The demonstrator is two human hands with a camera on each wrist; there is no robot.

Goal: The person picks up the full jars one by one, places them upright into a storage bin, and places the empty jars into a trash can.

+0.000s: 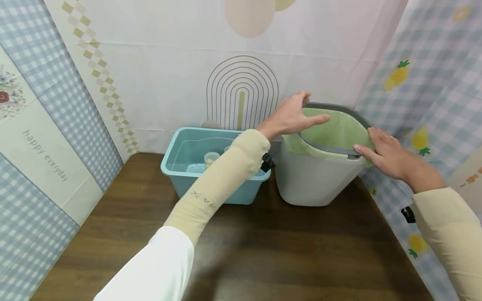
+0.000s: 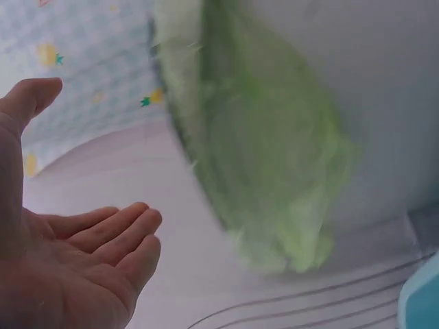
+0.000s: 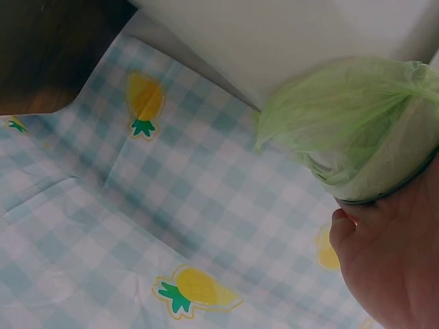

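Up on the dark wooden table (image 1: 263, 251), a white waste bin (image 1: 316, 179) stands at the back right corner, just beside a light blue plastic tub (image 1: 180, 167) on its left, both close to the patterned backdrop sheet (image 1: 169, 75). A pale green bin liner (image 1: 339, 129) lines the waste bin, its edge folded out over the rim and held under a grey ring (image 1: 327, 148) that runs round the opening. The left hand (image 1: 291, 117) is stretched over the far left side of the rim, fingers straight and relaxed; the left wrist view shows its palm (image 2: 75, 274) open and gripping nothing, with the liner's folded edge blurred just beyond it. The right hand (image 1: 388, 154) lies on the near right side of the rim, fingers extended flat over the liner and the grey ring, pressing rather than clasping; from the right wrist view its thumb (image 3: 346, 229) touches the ring beneath the bunched green plastic. Small clear cups (image 1: 211, 159) sit inside the blue tub. A checked cloth with pineapples (image 1: 433, 83) hangs to the right.
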